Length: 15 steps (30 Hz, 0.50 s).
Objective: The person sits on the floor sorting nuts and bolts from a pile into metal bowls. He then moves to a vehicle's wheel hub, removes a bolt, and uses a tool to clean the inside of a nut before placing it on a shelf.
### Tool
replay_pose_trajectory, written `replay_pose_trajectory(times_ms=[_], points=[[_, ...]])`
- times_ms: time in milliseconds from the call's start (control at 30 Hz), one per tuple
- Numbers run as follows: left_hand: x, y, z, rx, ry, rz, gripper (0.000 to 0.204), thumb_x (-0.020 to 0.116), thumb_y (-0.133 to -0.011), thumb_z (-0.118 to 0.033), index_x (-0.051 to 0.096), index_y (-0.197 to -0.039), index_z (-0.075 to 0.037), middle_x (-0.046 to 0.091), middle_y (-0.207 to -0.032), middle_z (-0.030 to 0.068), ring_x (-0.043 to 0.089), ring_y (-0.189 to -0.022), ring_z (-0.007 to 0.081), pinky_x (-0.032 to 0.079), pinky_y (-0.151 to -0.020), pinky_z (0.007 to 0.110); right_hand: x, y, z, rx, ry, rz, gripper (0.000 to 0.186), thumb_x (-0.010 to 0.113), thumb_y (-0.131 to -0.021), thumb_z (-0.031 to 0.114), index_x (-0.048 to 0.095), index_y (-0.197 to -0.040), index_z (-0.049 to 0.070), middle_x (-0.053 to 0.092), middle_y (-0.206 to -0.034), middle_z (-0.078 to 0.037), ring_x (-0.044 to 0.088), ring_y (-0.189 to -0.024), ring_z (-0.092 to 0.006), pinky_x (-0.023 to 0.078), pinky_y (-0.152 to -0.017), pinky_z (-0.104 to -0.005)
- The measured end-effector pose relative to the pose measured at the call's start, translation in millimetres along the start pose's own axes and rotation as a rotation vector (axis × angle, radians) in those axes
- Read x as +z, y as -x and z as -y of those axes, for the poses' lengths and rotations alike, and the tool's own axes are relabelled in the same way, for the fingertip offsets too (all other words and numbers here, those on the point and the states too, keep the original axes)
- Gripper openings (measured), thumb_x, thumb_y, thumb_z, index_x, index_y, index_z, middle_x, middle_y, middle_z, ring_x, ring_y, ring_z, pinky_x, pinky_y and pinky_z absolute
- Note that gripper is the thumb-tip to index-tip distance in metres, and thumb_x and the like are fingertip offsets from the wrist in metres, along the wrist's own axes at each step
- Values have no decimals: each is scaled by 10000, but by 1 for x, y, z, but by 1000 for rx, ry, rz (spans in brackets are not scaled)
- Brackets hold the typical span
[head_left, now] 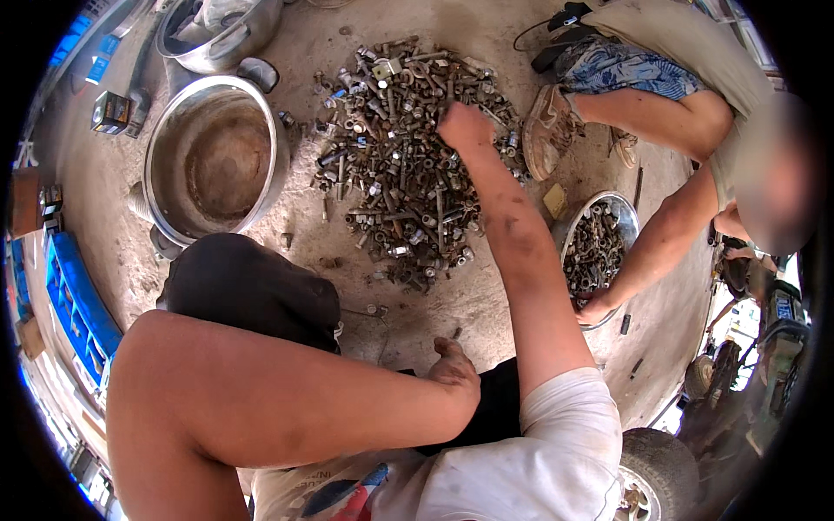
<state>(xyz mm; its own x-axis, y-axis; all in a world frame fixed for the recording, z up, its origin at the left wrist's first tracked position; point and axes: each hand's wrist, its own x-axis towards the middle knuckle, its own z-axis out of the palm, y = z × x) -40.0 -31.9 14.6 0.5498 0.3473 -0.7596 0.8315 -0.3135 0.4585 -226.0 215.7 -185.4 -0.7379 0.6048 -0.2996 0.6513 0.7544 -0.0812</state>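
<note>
A broad heap of greasy bolts and nuts [395, 187] lies on the floor in front of me. My right hand [467, 128] is at the heap's upper right part, knuckles up and fingers curled down among the bolts; what they grip is hidden. Close to my body, my left hand [455, 366] is bent at the wrist below the heap, its fingers drawn together. A small dark piece [458, 333] shows at its fingertips, too small to name.
To the left stands a wide metal basin [156, 165], with a metal pot [248, 43] holding things behind it. A co-worker's hand [596, 306] touches a metal bowl [632, 221] of nuts at right. My black-clad knee [252, 291] rises at left. A wheel [665, 473] is lower right.
</note>
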Motion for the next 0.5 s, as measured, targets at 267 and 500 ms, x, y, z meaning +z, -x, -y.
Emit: replay_pose_trajectory(times_ms=[267, 500], points=[[-1, 11, 6, 163, -38, -103, 432, 724, -732, -225, 658, -1128, -66, 628, -1145, 159, 569, -1081, 311, 383, -947, 563, -4, 3, -24, -21, -167, -119, 339, 581, -780, 267, 666, -1063, 100, 633, -1059, -196, 607, -1001, -361, 504, -838, -457], [1, 14, 2, 104, -56, -100, 402, 692, -760, -246, 661, -1118, -65, 632, -1142, 148, 576, -1071, 306, 396, -932, 576, 18, -5, 22, 70, -224, -122, 240, 638, -812, 231, 691, -984, 72, 624, -1065, -179, 613, -996, -352, 516, -808, -445]])
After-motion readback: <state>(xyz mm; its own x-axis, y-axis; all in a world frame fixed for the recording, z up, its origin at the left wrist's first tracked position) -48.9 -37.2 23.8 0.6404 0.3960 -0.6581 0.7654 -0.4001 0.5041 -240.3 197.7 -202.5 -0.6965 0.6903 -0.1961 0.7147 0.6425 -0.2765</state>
